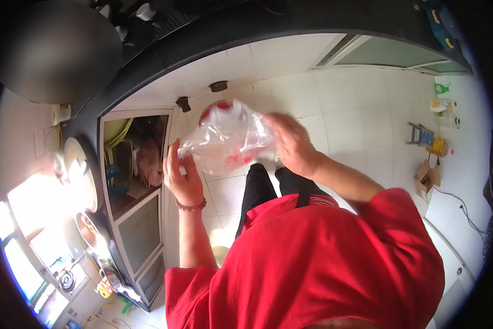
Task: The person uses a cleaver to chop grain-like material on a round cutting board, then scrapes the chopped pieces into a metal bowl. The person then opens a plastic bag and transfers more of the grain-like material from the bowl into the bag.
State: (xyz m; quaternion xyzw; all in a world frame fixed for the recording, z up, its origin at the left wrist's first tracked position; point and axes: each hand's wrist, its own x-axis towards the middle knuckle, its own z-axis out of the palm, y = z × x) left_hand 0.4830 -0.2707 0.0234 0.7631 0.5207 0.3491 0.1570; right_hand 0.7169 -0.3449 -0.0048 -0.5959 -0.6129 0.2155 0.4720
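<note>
A clear plastic bag (230,137) with some red print is stretched between my hands, above the floor and in front of my legs. My left hand (184,177), with a beaded bracelet at the wrist, pinches the bag's left edge between thumb and fingers. On the other side, my right hand (291,144) holds the bag's right edge; it is slightly blurred. Behind the bag, a round red and white object (215,109) partly shows near the floor; the bag hides the rest of it.
A dark countertop (213,43) curves across the top and left, above an open-fronted cabinet (135,156) holding basins and bags. Bottles (439,105), a blue step stool (420,135), an oil jug (439,148) and an open cardboard box (426,179) stand at the right.
</note>
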